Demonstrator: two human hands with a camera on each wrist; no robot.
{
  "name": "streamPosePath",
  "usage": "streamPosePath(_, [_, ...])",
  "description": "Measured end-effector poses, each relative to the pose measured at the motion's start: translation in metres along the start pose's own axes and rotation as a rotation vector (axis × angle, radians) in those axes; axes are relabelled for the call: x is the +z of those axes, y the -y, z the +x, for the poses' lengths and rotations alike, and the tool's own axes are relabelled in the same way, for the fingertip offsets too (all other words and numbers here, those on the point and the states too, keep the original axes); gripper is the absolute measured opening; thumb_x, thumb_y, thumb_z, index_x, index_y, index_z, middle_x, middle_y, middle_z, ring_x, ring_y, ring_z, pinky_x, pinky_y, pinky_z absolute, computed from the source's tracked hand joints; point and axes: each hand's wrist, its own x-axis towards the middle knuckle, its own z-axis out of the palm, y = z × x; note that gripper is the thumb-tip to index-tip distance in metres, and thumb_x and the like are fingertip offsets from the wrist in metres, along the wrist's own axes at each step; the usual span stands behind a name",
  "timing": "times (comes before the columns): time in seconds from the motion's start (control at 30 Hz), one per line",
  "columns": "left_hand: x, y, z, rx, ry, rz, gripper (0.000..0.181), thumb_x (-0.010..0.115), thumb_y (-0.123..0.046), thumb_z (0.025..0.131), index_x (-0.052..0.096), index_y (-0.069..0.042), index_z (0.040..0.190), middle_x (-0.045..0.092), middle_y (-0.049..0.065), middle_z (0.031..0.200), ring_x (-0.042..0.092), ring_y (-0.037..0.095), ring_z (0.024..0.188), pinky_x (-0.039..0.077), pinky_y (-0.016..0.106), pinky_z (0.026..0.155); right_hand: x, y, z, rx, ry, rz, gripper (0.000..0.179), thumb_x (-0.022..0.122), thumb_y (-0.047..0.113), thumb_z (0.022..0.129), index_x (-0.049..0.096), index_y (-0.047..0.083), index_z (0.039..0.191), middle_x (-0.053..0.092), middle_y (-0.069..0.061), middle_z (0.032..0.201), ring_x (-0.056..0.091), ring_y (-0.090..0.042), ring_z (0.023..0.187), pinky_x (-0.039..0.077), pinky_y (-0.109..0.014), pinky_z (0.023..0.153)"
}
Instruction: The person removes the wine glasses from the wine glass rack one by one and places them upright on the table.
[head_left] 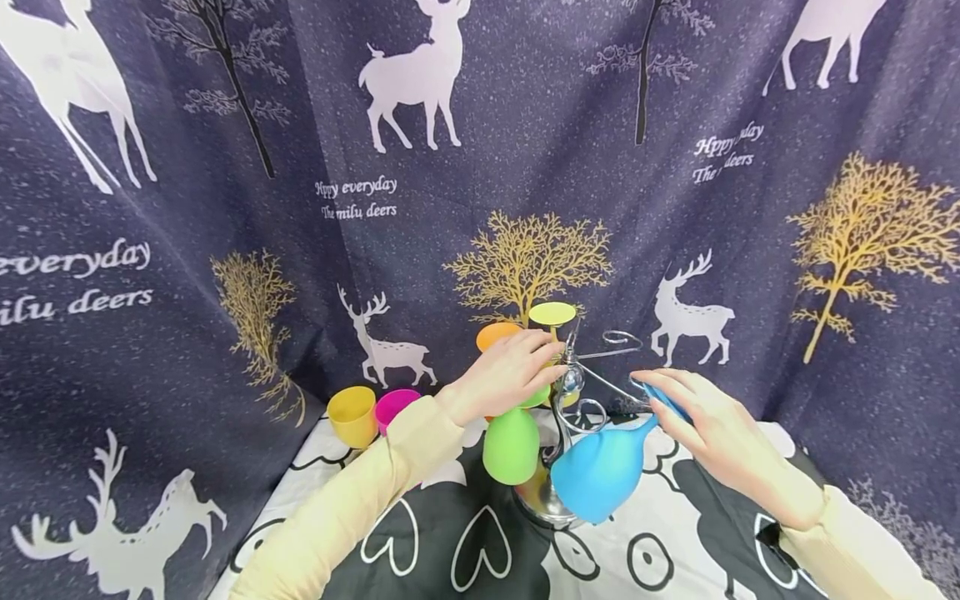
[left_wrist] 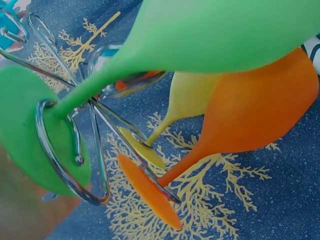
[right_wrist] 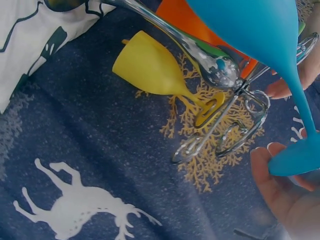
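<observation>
My right hand (head_left: 723,437) pinches the foot of a blue goblet (head_left: 600,473), which hangs bowl-down and tilted beside a shiny metal goblet rack (head_left: 573,380). In the right wrist view the fingers lie along the rim of the blue foot (right_wrist: 295,159). My left hand (head_left: 506,371) reaches across the rack's left side, its extended fingertips right at the central hub. Below it a green goblet (head_left: 512,446) hangs upside down, its foot caught in a wire loop (left_wrist: 45,140). An orange goblet (left_wrist: 255,110) and a yellow goblet (right_wrist: 147,65) hang from other arms.
A yellow cup-shaped bowl (head_left: 352,417) and a magenta one (head_left: 396,406) stand at the table's back left. The rack's round base (head_left: 542,500) sits on a black-and-white patterned cloth (head_left: 435,542). A dark deer-print curtain (head_left: 495,175) hangs close behind.
</observation>
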Motion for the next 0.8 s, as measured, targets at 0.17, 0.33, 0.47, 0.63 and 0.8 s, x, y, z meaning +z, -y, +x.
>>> streamPosePath(0.17, [0.001, -0.004, -0.006, 0.109, -0.186, -0.011, 0.035, 0.046, -0.027, 0.095, 0.054, -0.005, 0.122, 0.050, 0.010, 0.120, 0.044, 0.019, 0.112, 0.034, 0.031, 0.093, -0.001, -0.002, -0.009, 0.046, -0.022, 0.035, 0.039, 0.055, 0.011, 0.090, 0.052, 0.018, 0.128, 0.052, 0.003, 0.119, 0.048, -0.019, 0.108, 0.035, -0.025, 0.087])
streamPosePath(0.33, [0.002, -0.009, -0.010, 0.211, -0.315, 0.030, 0.033, 0.049, -0.025, 0.094, 0.055, -0.003, 0.118, 0.050, 0.014, 0.119, 0.044, 0.021, 0.113, 0.032, 0.030, 0.095, -0.001, -0.005, -0.018, 0.081, -0.036, 0.081, 0.040, 0.054, 0.005, 0.090, 0.052, 0.016, 0.128, 0.053, 0.001, 0.120, 0.046, -0.017, 0.110, 0.026, -0.012, 0.091])
streamPosePath(0.47, [0.001, -0.015, -0.012, 0.283, -0.376, 0.047, 0.035, 0.048, -0.026, 0.095, 0.055, -0.002, 0.119, 0.049, 0.015, 0.121, 0.042, 0.022, 0.116, 0.030, 0.030, 0.097, 0.000, -0.009, -0.027, 0.135, -0.045, 0.116, 0.037, 0.050, 0.005, 0.092, 0.053, 0.015, 0.127, 0.053, -0.001, 0.120, 0.045, -0.008, 0.111, 0.030, -0.010, 0.086])
streamPosePath(0.63, [0.002, -0.024, -0.014, 0.388, -0.428, 0.092, 0.037, 0.048, -0.029, 0.094, 0.056, -0.003, 0.119, 0.049, 0.014, 0.123, 0.040, 0.023, 0.118, 0.027, 0.033, 0.099, 0.002, -0.013, -0.035, 0.196, -0.089, 0.167, 0.034, 0.046, 0.004, 0.093, 0.056, 0.013, 0.124, 0.056, -0.003, 0.116, 0.047, 0.001, 0.102, 0.034, -0.008, 0.079])
streamPosePath(0.8, [0.005, -0.034, -0.015, 0.508, -0.475, 0.131, 0.040, 0.042, -0.033, 0.094, 0.058, -0.003, 0.115, 0.052, 0.015, 0.119, 0.043, 0.025, 0.115, 0.028, 0.036, 0.099, 0.007, -0.017, -0.042, 0.234, -0.130, 0.232, 0.032, 0.043, 0.002, 0.094, 0.058, 0.009, 0.121, 0.061, -0.008, 0.106, 0.053, 0.003, 0.091, 0.044, -0.012, 0.067])
